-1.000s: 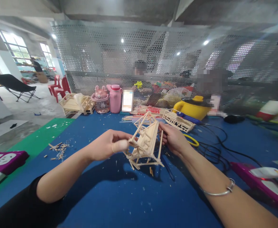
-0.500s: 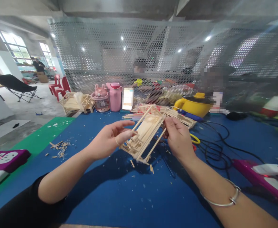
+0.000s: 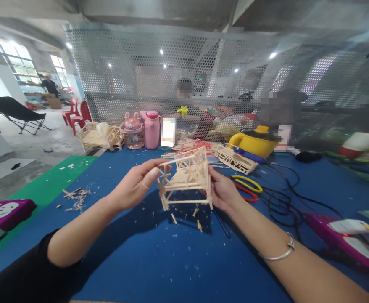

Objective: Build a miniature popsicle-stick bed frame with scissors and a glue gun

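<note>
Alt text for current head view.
Left hand and right hand hold a wooden stick frame over a blue table. Wood scraps lie nearby; a pink bottle and yellow pot stand behind, before a perforated screen.

Black sleeve (image 3: 23, 267) (silver bangle (image 3: 281, 255), too)

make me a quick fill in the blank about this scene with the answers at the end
The wooden frame is between the right hand and the ____ hand.
The silver bangle circles the ____ forearm.
The tabletop beneath the hands is coloured ____.
The pot with the dark lid has a ____ body.

Missing words: left; right; blue; yellow
</note>
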Demonstrator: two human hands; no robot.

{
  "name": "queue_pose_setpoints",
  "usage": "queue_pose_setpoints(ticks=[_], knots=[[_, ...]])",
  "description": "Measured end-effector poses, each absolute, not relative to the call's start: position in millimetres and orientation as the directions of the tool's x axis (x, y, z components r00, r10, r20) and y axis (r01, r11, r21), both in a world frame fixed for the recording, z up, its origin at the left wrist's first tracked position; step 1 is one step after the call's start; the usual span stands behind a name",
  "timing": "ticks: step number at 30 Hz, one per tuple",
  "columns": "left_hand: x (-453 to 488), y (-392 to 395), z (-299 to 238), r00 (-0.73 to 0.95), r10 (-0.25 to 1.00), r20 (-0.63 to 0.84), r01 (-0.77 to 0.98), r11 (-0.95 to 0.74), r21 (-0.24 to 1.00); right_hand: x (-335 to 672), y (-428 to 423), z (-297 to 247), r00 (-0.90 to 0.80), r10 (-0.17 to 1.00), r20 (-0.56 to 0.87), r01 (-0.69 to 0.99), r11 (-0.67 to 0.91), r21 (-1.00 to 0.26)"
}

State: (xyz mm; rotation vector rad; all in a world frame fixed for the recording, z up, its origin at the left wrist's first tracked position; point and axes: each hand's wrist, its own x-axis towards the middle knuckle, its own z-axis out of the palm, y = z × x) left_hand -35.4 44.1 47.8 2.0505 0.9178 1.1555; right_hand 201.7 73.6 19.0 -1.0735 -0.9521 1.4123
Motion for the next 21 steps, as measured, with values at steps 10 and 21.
queue_pose_setpoints(ticks=[10,21], knots=[[-32,37,52,0.147,0.848,0.510,0.167,-0.529,0.832,188,71,9,-0.135,0.987,-0.084,-0.059,-0.092,-0.994],[-39,44,12,0.254,0.863,0.436,0.528,-0.502,0.685,204,58,24,0.050,0.938,0.344,0.402,0.297,-0.866]])
